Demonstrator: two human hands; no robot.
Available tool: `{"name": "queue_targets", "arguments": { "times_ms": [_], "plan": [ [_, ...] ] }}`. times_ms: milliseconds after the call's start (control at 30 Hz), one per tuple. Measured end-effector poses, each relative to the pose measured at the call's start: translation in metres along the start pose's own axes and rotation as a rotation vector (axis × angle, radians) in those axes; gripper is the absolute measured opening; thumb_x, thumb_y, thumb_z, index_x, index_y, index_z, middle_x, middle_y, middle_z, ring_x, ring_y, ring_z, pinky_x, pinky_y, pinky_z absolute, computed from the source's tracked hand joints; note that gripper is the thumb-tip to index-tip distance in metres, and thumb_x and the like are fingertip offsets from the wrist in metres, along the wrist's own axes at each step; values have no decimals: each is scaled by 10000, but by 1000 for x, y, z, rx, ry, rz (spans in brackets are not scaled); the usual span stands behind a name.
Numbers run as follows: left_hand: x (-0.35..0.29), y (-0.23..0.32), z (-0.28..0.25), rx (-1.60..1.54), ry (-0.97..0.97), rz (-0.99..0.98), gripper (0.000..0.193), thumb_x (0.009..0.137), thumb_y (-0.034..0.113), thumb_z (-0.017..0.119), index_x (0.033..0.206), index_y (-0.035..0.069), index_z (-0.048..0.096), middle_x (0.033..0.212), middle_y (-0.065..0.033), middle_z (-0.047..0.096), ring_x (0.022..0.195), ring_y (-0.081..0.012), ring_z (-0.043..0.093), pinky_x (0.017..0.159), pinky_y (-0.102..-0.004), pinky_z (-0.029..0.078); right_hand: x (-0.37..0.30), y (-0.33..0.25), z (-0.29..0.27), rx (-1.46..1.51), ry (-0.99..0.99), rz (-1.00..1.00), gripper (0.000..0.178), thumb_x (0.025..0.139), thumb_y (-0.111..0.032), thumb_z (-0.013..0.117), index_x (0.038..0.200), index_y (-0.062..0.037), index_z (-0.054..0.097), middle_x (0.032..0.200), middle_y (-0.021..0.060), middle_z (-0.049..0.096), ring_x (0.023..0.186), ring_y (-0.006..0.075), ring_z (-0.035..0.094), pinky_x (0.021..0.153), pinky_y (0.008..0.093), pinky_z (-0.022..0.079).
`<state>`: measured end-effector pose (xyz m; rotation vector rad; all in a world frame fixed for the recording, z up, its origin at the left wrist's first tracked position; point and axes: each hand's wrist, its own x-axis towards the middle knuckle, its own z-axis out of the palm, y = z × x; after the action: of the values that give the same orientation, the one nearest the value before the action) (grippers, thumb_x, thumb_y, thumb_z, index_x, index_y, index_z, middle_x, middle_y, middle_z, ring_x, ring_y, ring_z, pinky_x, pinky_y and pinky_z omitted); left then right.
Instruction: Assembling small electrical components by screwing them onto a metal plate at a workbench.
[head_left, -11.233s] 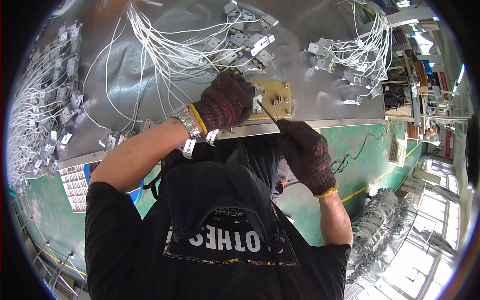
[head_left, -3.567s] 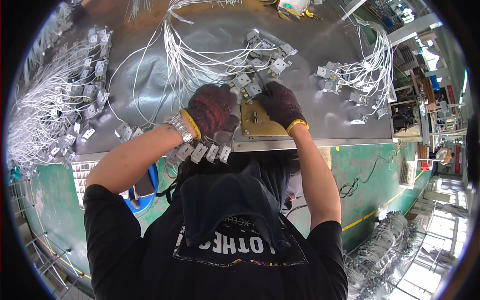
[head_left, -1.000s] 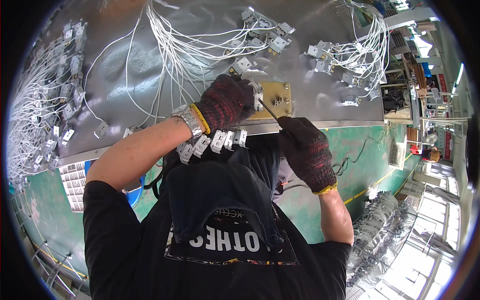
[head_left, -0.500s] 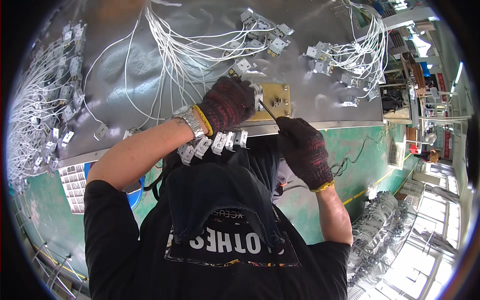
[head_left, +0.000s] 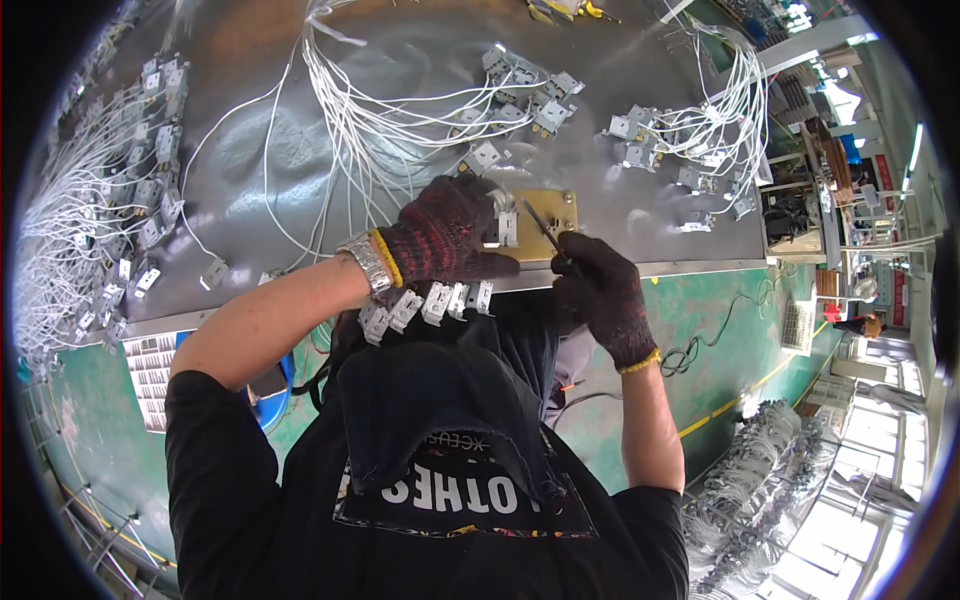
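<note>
My left hand (head_left: 447, 232), in a dark red-black knit glove, grips a small silver metal bracket (head_left: 507, 228) with a white wire looped at its top. The bracket lies over the left part of a brass-coloured plate (head_left: 541, 240) with bolts, at the bench's near edge. My gloved right hand (head_left: 603, 290) is closed round a slim dark screwdriver-like tool (head_left: 541, 222). Its tip points up and left over the plate, apart from the bracket. Several silver brackets (head_left: 437, 303) hang in a row below my left wrist; what holds them is hidden.
Wired brackets (head_left: 530, 90) lie beyond the plate, their white wires (head_left: 335, 110) bundled at the far side. More wired brackets stand at the right (head_left: 640, 135) and in a dense pile (head_left: 150, 190) at the left. Yellow-handled tools (head_left: 570, 10) lie at the far edge of the metal bench (head_left: 400, 40).
My left hand has shifted the bracket leftward on the plate. The tool's tip has come away from the bracket, still in my right hand. The whole view has shifted slightly.
</note>
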<state>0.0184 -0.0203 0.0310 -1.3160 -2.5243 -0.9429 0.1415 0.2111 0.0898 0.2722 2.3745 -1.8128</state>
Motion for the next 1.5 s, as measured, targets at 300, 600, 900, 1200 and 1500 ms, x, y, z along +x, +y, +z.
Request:
{"name": "queue_targets", "arguments": {
  "times_ms": [300,600,900,1200,1500],
  "plan": [
    [-5,12,-51,-42,-757,-146,494,909,554,677,888,67,756,863,-195,717,821,-393,698,765,-492,546,82,30,34,-231,48,42,526,869,-158,757,1359,-29,617,974,72,697,655,113,601,557,274,508],
    [-17,16,-49,317,-231,-357,805,751,588,756,1276,-7,620,1239,-218,648,1056,-385,678,918,-485,537,157,17,75,-417,-48,-124,471,889,-252,747,1291,-21,659,903,124,714,640,159,660,495,325,511],
    [-12,8,-36,250,-435,-487,906,672,572,834,1308,-33,613,1360,-234,598,1222,-384,611,1063,-464,481,118,14,69,292,-216,123,168,882,-89,690,1028,-19,734,776,66,616,664,138,627,601,290,516],
    [-18,19,-30,121,-376,-344,793,695,538,819,1225,-23,638,1263,-238,636,1212,-380,590,1086,-473,442,58,-16,54,255,-85,194,294,909,-102,697,1170,31,667,788,42,640,605,115,603,553,267,515],
    [-16,9,-17,107,-341,-255,716,697,584,813,1131,31,679,1120,-204,676,1090,-366,649,1073,-473,427,50,-21,51,41,-58,129,367,898,-151,737,1205,30,652,834,75,704,653,119,669,507,251,527]
  ]
}}
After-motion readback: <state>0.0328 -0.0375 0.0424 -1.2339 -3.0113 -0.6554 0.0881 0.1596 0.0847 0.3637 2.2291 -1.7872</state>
